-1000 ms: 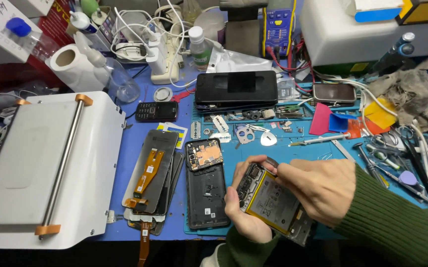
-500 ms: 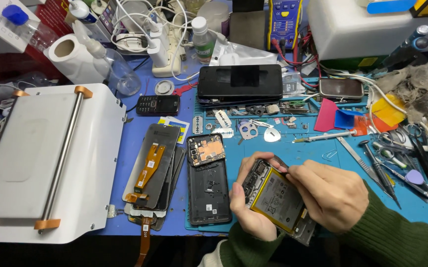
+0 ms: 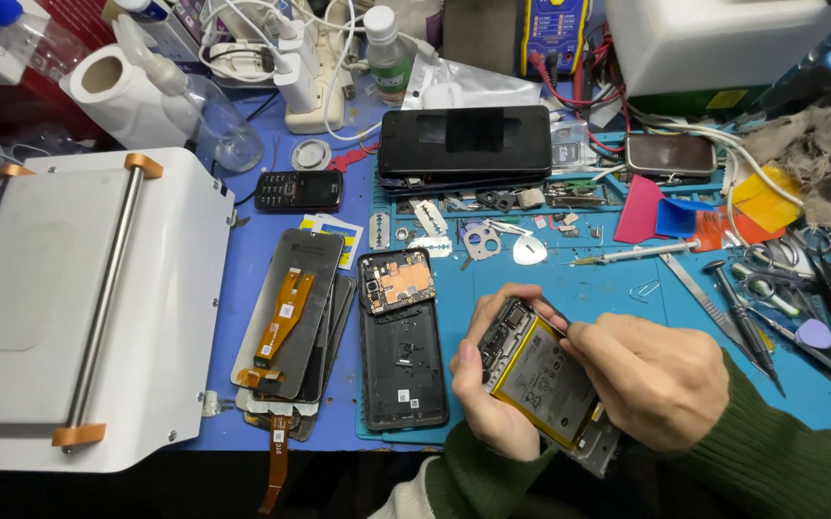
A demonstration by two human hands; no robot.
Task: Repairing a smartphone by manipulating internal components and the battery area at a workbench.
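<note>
My left hand (image 3: 488, 396) cradles an opened phone body (image 3: 542, 384) from below, its yellow-edged battery facing up. My right hand (image 3: 654, 377) rests on the phone's upper right, fingertips pinched at its top edge near the circuit board. To the left lies a black phone back shell (image 3: 402, 367) with an exposed board at its top. Further left sits a stack of display panels (image 3: 293, 332) with an orange flex cable.
A white machine with a metal roller (image 3: 89, 308) fills the left. A stack of black phones (image 3: 465, 144), a small keypad phone (image 3: 298, 190), screwdrivers and tweezers (image 3: 771, 308), coloured picks (image 3: 670, 216), a power strip (image 3: 315, 82) and a paper roll (image 3: 108, 86) crowd the blue mat.
The view has shifted slightly. My hands hold the phone in about the same place, with my right fingertips working nearer its top edge.
</note>
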